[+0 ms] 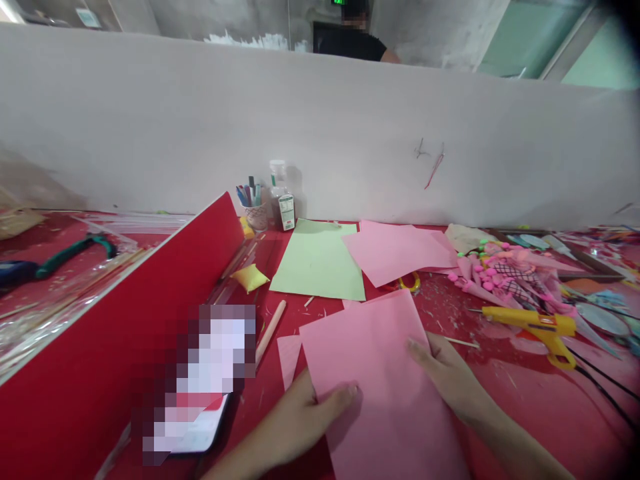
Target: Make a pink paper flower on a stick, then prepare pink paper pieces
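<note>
A sheet of pink paper [370, 360] is held up over the red table, tilted toward me. My left hand [315, 410] grips its left edge, thumb on top and fingers hidden behind. On the right edge, my right hand [443, 363] pinches the paper, thumb in front and the other fingers mostly behind it. Just beyond lie a light green sheet [320, 260] and more pink sheets [400, 250]. Yellow-handled scissors [411, 283] stick out partly from under those pink sheets. A pink paper scrap [289, 357] shows beside my left hand.
A yellow glue gun [535, 321] with a black cord lies right, near pink decorations [510, 270]. A phone [200, 427] rests left beside a red divider [125, 333]. Pens in a cup [256, 215] and a bottle [285, 210] stand by the white partition [300, 127]. A person [350, 37] is beyond.
</note>
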{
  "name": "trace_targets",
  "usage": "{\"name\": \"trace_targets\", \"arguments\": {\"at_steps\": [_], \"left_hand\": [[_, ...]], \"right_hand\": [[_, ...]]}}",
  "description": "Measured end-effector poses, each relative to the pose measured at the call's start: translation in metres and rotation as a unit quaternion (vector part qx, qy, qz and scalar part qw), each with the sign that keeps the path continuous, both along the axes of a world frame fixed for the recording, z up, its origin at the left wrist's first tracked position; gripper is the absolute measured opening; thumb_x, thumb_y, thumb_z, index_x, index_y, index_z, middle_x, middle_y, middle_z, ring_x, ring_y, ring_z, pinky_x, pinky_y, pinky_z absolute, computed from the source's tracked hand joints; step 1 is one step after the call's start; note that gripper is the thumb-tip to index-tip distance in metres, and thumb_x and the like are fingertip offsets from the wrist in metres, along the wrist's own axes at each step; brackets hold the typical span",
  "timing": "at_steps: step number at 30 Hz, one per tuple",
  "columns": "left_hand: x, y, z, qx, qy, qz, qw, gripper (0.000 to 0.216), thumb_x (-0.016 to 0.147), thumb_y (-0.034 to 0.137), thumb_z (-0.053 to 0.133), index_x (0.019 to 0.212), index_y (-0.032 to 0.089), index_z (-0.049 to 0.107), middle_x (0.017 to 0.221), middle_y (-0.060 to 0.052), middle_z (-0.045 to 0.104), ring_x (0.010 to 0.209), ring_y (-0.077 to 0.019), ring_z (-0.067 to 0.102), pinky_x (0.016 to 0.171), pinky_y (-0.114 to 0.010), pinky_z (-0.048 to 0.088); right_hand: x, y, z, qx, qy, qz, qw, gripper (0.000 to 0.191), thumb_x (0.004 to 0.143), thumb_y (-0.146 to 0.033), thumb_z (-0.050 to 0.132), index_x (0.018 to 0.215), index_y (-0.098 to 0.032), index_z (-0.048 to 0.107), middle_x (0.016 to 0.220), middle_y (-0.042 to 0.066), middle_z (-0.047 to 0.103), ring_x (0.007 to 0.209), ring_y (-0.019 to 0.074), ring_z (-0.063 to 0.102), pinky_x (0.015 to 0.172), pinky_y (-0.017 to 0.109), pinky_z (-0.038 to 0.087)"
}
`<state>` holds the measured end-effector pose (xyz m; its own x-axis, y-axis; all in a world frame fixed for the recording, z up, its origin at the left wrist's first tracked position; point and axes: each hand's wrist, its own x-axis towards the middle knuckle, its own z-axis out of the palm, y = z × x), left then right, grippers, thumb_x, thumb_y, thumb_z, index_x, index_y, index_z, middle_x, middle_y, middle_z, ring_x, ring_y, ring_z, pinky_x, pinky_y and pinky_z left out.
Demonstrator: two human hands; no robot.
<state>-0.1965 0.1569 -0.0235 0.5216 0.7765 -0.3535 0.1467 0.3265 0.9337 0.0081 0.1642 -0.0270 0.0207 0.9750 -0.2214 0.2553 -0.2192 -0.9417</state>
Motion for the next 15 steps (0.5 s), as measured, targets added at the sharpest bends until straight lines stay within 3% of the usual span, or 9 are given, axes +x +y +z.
{"name": "trace_targets", "arguments": {"at_steps": [7, 12, 15], "left_hand": [[-0.0001, -0.0005, -0.0042, -0.016, -0.017, -0.002, 1.000, 0.041, 0.080, 0.040, 0.044, 0.110, 0.013, 0.049, 0.100, -0.011, 0.060, 0.095, -0.0229, 0.053, 0.080, -0.034, 0.042], [-0.0001, -0.0019, -0.0063, -0.021, -0.012, 0.005, 1.000, 0.043, 0.079, 0.041, 0.045, 0.111, 0.013, 0.050, 0.097, -0.010, 0.061, 0.096, -0.0233, 0.052, 0.081, -0.034, 0.042], [0.0000, -0.0026, -0.0078, -0.019, -0.019, 0.010, 1.000, 0.042, 0.079, 0.042, 0.045, 0.110, 0.014, 0.050, 0.098, -0.010, 0.061, 0.096, -0.0232, 0.052, 0.081, -0.034, 0.042]], "right_hand": [[-0.0006, 0.0004, 0.0038, 0.000, 0.005, 0.019, 1.000, 0.028, 0.072, -0.040, 0.050, 0.069, -0.013, 0.056, 0.060, 0.001, 0.053, 0.058, 0.0140, 0.049, 0.051, 0.023, 0.038], [-0.0001, -0.0002, 0.0018, 0.017, -0.035, -0.010, 0.999, 0.033, 0.070, -0.043, 0.050, 0.052, -0.017, 0.042, 0.048, -0.004, 0.039, 0.047, 0.0094, 0.037, 0.044, 0.021, 0.031], [0.0007, 0.0001, -0.0021, 0.021, -0.050, -0.007, 0.999, 0.033, 0.071, -0.043, 0.049, 0.052, -0.017, 0.042, 0.048, -0.004, 0.038, 0.046, 0.0089, 0.036, 0.045, 0.021, 0.030]]}}
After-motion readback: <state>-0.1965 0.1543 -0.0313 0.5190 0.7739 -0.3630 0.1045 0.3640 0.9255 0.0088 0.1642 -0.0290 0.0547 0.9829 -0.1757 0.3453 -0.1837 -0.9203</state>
